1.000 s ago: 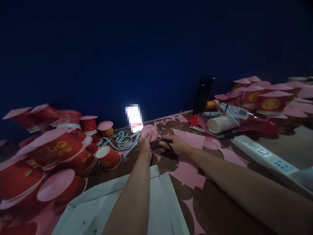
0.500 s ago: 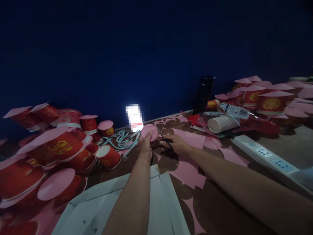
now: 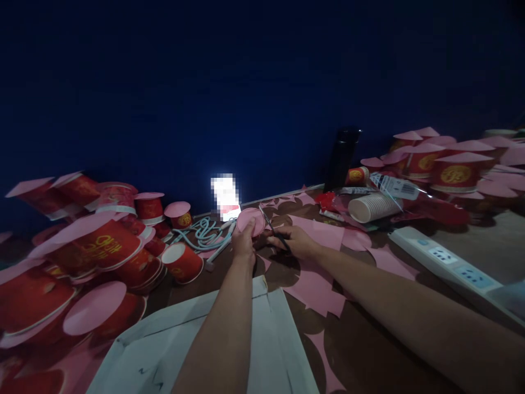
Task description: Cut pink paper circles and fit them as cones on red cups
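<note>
Pink disc (image 3: pixel 246 215), seemingly within left grip (image 3: pixel 243 244)

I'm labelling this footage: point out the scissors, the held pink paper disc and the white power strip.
Scissors (image 3: pixel 281 239): head view, on the dark handle.
Pink paper disc (image 3: pixel 245 217): head view, on its face.
White power strip (image 3: pixel 456 266): head view, between two sockets.
</note>
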Demonstrator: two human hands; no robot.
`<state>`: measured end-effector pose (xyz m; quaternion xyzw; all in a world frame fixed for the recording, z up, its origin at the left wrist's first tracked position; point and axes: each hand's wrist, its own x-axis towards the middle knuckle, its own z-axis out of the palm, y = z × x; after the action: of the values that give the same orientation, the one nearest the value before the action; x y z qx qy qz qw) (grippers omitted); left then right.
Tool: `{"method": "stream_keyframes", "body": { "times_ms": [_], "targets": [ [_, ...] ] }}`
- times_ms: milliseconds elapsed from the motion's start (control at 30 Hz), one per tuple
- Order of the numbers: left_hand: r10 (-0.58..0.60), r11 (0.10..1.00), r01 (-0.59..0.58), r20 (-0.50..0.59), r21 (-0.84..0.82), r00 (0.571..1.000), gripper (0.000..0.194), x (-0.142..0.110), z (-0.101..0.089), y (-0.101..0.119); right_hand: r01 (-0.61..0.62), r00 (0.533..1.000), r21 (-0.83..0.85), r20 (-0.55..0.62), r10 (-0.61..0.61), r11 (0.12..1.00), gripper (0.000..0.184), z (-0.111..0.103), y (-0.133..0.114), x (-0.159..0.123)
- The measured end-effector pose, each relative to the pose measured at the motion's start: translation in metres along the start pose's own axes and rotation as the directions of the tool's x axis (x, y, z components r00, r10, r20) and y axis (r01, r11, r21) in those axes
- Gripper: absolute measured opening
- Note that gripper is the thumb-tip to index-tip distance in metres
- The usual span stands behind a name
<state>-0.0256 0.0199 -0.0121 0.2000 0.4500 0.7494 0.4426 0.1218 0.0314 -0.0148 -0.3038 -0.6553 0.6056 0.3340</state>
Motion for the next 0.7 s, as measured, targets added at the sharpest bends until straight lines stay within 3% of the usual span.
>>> {"method": "stream_keyframes", "body": {
  "times_ms": [700],
  "targets": [
    [0.038, 0.999, -0.038, 0.021, 0.011, 0.999, 0.047, 0.0027, -0.0024, -0.0044, 0.049, 0.999, -0.095, 0.013, -0.048, 0.994, 0.046, -0.001, -0.0053, 0.0]
  ]
}}
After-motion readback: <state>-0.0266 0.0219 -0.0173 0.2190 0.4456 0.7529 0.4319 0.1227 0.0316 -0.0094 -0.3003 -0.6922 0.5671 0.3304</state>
